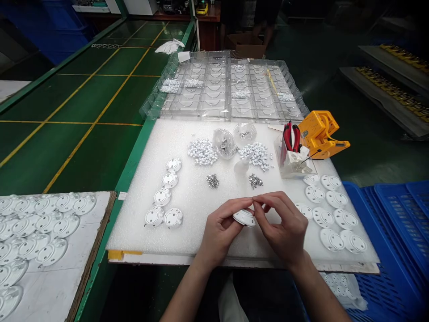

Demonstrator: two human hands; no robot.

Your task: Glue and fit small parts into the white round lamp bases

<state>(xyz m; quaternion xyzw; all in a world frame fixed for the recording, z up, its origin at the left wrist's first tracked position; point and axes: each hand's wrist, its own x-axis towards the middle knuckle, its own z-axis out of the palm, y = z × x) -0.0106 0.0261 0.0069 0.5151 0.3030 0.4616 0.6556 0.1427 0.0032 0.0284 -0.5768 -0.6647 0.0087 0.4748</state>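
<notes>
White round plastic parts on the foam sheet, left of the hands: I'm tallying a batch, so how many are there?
5. On the foam sheet, a slanting line holds the first part, second part and third part; the fourth part and fifth part lie side by side below it.

Bare hands [219,230] and forearms [184,299]; below, possibly a white cloth garment [231,302].

White round plastic part [244,218]: partly hidden by left hand [219,230] and right hand [281,223]. Silver metal bits [212,180], centre: too small to identify. White discs [50,226], lower left: cut off by frame edge. Blue plastic crate [395,232], lower right: cut off by frame edge.
</notes>
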